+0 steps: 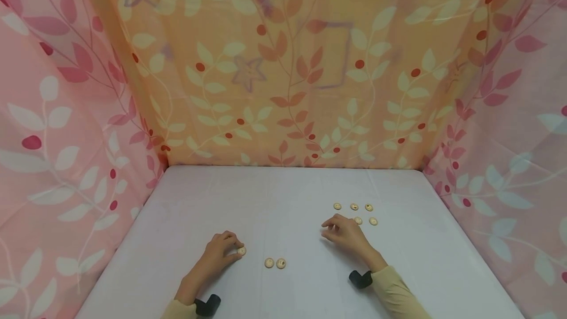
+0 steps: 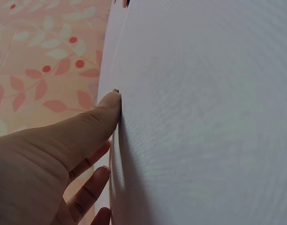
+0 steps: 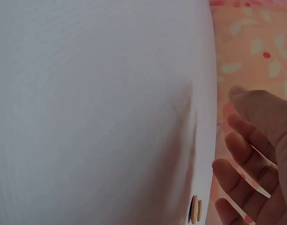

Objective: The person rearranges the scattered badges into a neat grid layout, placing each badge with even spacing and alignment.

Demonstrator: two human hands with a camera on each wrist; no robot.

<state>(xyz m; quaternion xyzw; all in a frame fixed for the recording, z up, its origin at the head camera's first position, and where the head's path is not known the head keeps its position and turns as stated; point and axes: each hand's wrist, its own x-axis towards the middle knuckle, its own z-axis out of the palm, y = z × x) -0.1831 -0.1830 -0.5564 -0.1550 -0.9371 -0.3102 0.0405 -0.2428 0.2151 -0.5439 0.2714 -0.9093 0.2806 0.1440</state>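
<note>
In the head view my left hand (image 1: 220, 251) pinches a small round wooden disc (image 1: 241, 250) between thumb and forefinger, low at the white tabletop. Two similar discs, a left one (image 1: 269, 263) and a right one (image 1: 281, 263), lie side by side to its right. Seen from the left wrist, the thumb (image 2: 110, 104) reaches down to the cloth and the disc is hidden. My right hand (image 1: 345, 233) hovers above the table with loosely bent fingers and nothing in them. Close beyond its knuckles lies another disc (image 1: 358, 220); in the right wrist view the fingers (image 3: 237, 178) are spread apart.
Farther back on the right, a row of three discs (image 1: 354, 207) lies behind one more disc (image 1: 373, 221). A white cloth covers the table (image 1: 221, 196). Patterned curtains enclose it: an orange one (image 1: 283, 87) behind and pink ones at both sides.
</note>
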